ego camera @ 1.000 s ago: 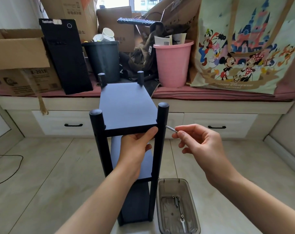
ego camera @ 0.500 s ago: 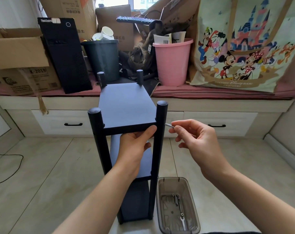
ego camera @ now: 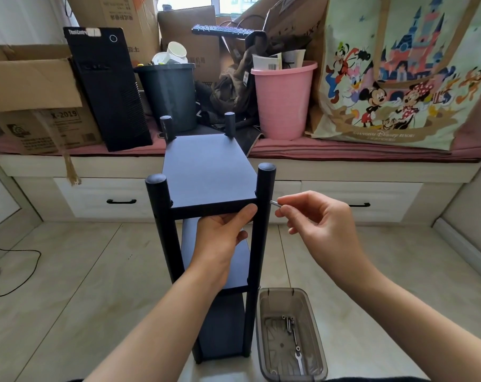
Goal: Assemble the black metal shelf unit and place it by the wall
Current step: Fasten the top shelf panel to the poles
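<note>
Shelf [ego camera: 209,172] upright on floor [ego camera: 82,271], before the window bench. Left hand [ego camera: 223,232] grips the top board's front edge, thumb along it, fingers curled beneath. Right hand [ego camera: 319,219] pinches a small metal pin [ego camera: 273,202], tip at the right front post [ego camera: 262,216].

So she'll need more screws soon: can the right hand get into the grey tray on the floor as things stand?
Probably yes. The tray is open-topped, right of the shelf, with nothing above it. But the right hand would first have to let go of the screw.
</note>
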Motion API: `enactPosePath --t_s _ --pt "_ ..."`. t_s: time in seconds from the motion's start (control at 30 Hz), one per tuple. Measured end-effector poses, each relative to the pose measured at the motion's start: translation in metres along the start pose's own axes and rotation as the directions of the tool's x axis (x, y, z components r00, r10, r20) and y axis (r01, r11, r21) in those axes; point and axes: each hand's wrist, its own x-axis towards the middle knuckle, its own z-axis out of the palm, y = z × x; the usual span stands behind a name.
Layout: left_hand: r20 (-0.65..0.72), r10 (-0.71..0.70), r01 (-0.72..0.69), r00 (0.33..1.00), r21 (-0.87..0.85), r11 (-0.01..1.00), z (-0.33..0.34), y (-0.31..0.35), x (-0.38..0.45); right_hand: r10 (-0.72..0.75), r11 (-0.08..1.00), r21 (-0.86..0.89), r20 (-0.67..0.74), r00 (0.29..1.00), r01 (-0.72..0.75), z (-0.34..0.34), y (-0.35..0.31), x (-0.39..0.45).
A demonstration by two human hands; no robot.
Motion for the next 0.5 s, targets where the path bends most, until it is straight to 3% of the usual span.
enactPosePath --t_s 0.27,0.5 --pt "-0.005 -0.002 0.002 1.000 -0.002 1.000 0.0003 0.0007 -0.0002 0.053 0.990 0.131 -0.013 0.999 -0.051 0.0038 0.0023 0.0053" --pt "0.000 0.008 -0.008 1.000 -0.004 1.000 0.0009 0.0014 -0.0008 0.023 0.995 0.099 0.019 1.000 -0.025 0.0056 0.0031 0.0075"
